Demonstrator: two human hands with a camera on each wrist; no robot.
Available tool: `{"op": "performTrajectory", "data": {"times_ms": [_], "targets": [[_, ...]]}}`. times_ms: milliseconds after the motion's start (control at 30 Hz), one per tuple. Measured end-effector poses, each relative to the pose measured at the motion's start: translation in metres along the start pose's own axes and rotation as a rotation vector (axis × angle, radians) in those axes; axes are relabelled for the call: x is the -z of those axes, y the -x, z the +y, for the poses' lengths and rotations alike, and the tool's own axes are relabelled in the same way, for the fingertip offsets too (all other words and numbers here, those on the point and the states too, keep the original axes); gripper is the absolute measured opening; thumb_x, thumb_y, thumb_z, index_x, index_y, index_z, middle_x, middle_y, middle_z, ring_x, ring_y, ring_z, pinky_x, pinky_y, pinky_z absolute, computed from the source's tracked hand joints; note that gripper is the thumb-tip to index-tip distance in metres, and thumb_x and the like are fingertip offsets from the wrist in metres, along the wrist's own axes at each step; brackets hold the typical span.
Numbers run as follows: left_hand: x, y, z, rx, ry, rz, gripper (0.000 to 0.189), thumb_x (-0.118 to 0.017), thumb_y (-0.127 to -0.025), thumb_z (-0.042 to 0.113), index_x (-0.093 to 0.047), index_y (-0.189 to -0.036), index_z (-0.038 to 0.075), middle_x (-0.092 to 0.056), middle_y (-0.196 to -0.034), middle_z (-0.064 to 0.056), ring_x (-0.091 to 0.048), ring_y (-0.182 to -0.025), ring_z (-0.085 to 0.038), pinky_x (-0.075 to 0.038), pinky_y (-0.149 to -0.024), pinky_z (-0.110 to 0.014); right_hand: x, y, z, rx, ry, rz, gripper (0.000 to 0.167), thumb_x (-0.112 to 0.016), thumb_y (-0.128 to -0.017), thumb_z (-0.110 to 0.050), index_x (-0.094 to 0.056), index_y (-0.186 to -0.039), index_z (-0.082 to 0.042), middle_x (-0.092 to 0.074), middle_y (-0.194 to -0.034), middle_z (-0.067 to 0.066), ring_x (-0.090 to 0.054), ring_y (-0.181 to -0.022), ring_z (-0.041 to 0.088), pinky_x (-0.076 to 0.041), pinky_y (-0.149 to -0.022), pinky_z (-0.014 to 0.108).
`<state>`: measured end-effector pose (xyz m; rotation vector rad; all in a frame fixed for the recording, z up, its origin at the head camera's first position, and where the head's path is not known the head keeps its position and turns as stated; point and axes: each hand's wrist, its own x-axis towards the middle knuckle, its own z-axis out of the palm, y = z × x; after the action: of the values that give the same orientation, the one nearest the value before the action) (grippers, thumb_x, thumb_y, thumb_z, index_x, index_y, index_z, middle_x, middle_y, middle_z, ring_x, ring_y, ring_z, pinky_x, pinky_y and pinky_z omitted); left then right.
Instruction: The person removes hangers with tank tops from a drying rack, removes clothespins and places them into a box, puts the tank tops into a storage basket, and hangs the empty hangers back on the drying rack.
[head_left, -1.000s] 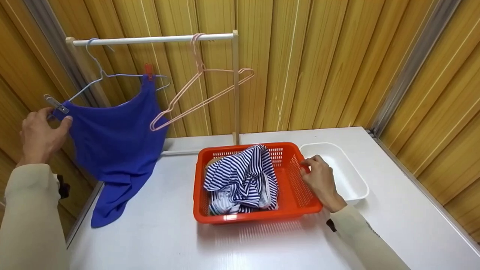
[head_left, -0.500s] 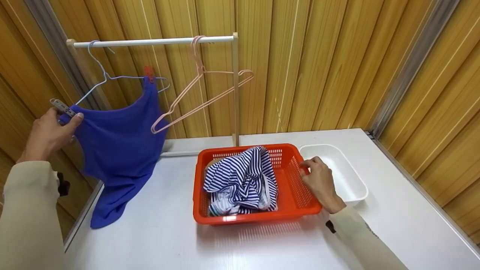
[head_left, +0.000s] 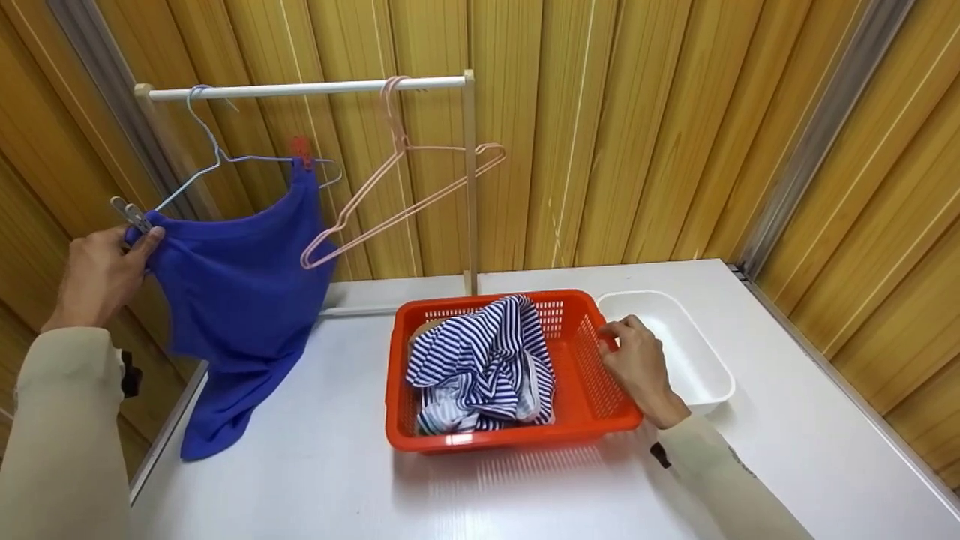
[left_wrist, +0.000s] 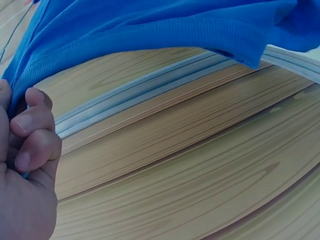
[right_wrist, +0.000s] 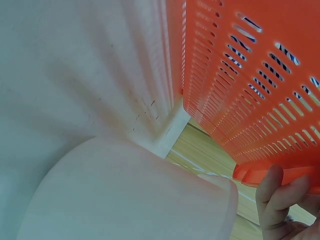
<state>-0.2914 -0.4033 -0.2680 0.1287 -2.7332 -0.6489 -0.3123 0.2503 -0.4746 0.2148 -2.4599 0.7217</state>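
Note:
A blue sleeveless top [head_left: 240,277] hangs from a light-blue wire hanger [head_left: 219,154]. My left hand [head_left: 101,274] pinches its left shoulder, thumb in front, just under a grey clothespin [head_left: 133,216]. In the left wrist view, curled fingers [left_wrist: 35,122] lie at the corner of the blue cloth. A red clothespin [head_left: 301,148] clips the top's other strap to the hanger. My right hand [head_left: 637,364] grips the right rim of a red plastic basket [head_left: 510,436]; the right wrist view shows its fingers [right_wrist: 282,197] at that rim. Inside the basket lies a crumpled striped cloth [head_left: 487,360].
Pink hangers [head_left: 360,199] hang on the white rod [head_left: 315,88] of a small wooden-post rack [head_left: 471,180]. A white plastic tub [head_left: 694,341] stands right of the basket, behind my right hand. Wood-patterned panels [head_left: 600,135] enclose the white table [head_left: 300,480].
My left hand has moved right, bringing the top's left shoulder and the grey clothespin inward; the blue hanger has shifted right with them. My right hand and the basket have stayed put.

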Motion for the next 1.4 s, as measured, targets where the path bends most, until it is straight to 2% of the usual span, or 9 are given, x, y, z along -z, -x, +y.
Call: {"op": "performTrajectory", "data": {"times_ms": [233,400,700,833,933,1000,1167,1267,1400], "targets": [[0.002,0.002,0.009,-0.051,-0.007,0.066,0.060,-0.037,-0.101,0.055,-0.053,-0.091,-0.002,-0.053,-0.071,-0.012,-0.049,-0.057,-0.019,-0.037,-0.048,-0.029,0.000,0.001,0.000,0.001,0.003,0.001,0.018,-0.070,-0.079,-0.002,-0.074,-0.096,0.002,-0.062,-0.084,0.014,-0.064,-0.075,0.032,-0.054,-0.067,0.049],[0.002,0.001,0.009,-0.077,-0.003,0.109,0.059,-0.038,-0.101,0.053,-0.052,-0.088,-0.002,-0.050,-0.067,-0.010,-0.047,-0.053,-0.017,-0.037,-0.046,-0.028,-0.002,0.001,0.000,0.001,0.002,0.009,0.018,-0.071,-0.079,-0.002,-0.074,-0.095,0.002,-0.062,-0.084,0.014,-0.064,-0.074,0.032,-0.054,-0.066,0.049],[0.001,0.001,0.005,-0.069,0.020,0.171,0.061,-0.037,-0.101,0.056,-0.053,-0.085,-0.001,-0.049,-0.065,-0.008,-0.046,-0.049,-0.014,-0.036,-0.043,-0.028,-0.001,0.001,0.000,0.007,0.003,0.011,0.017,-0.071,-0.079,-0.002,-0.074,-0.095,0.002,-0.062,-0.083,0.014,-0.064,-0.075,0.033,-0.054,-0.067,0.050],[0.001,0.003,0.008,-0.056,0.021,0.198,0.062,-0.036,-0.101,0.055,-0.056,-0.092,-0.002,-0.050,-0.067,-0.011,-0.046,-0.050,-0.015,-0.036,-0.043,-0.027,-0.001,0.000,0.001,0.012,0.006,0.011,0.017,-0.072,-0.078,-0.003,-0.074,-0.095,0.002,-0.062,-0.084,0.014,-0.064,-0.075,0.033,-0.054,-0.068,0.050],[0.000,0.005,0.012,-0.037,0.014,0.216,0.063,-0.035,-0.102,0.053,-0.059,-0.104,-0.005,-0.052,-0.071,-0.014,-0.048,-0.051,-0.014,-0.036,-0.044,-0.026,-0.001,0.000,0.001,0.012,0.005,0.014,0.016,-0.072,-0.078,-0.003,-0.075,-0.094,0.001,-0.062,-0.084,0.014,-0.063,-0.074,0.033,-0.054,-0.068,0.051],[0.000,0.008,0.014,-0.031,0.007,0.226,0.062,-0.035,-0.102,0.052,-0.058,-0.107,-0.005,-0.054,-0.074,-0.016,-0.048,-0.052,-0.014,-0.037,-0.044,-0.025,-0.001,0.000,0.001,0.011,0.004,0.018,0.015,-0.072,-0.078,-0.003,-0.075,-0.093,0.000,-0.062,-0.084,0.014,-0.063,-0.074,0.033,-0.054,-0.067,0.051],[-0.002,0.018,0.015,-0.045,-0.014,0.234,0.060,-0.035,-0.103,0.050,-0.057,-0.104,-0.006,-0.053,-0.073,-0.017,-0.046,-0.051,-0.014,-0.035,-0.045,-0.025,-0.001,-0.001,0.001,0.007,0.001,0.020,0.015,-0.071,-0.077,-0.003,-0.075,-0.092,-0.002,-0.062,-0.084,0.014,-0.063,-0.074,0.033,-0.053,-0.068,0.052],[-0.004,0.023,0.012,-0.052,-0.012,0.235,0.060,-0.036,-0.103,0.049,-0.057,-0.106,-0.007,-0.054,-0.074,-0.019,-0.046,-0.051,-0.013,-0.035,-0.045,-0.024,-0.002,-0.001,0.002,0.003,-0.001,0.017,0.015,-0.071,-0.077,-0.003,-0.075,-0.091,-0.002,-0.061,-0.083,0.013,-0.062,-0.074,0.033,-0.052,-0.068,0.052],[-0.010,0.031,0.006,-0.047,0.002,0.223,0.059,-0.036,-0.103,0.051,-0.057,-0.099,-0.005,-0.054,-0.073,-0.018,-0.047,-0.050,-0.013,-0.036,-0.044,-0.025,-0.003,-0.001,0.002,0.003,-0.001,0.016,0.015,-0.071,-0.077,-0.004,-0.075,-0.091,-0.002,-0.061,-0.083,0.013,-0.061,-0.073,0.033,-0.052,-0.069,0.053]]}}
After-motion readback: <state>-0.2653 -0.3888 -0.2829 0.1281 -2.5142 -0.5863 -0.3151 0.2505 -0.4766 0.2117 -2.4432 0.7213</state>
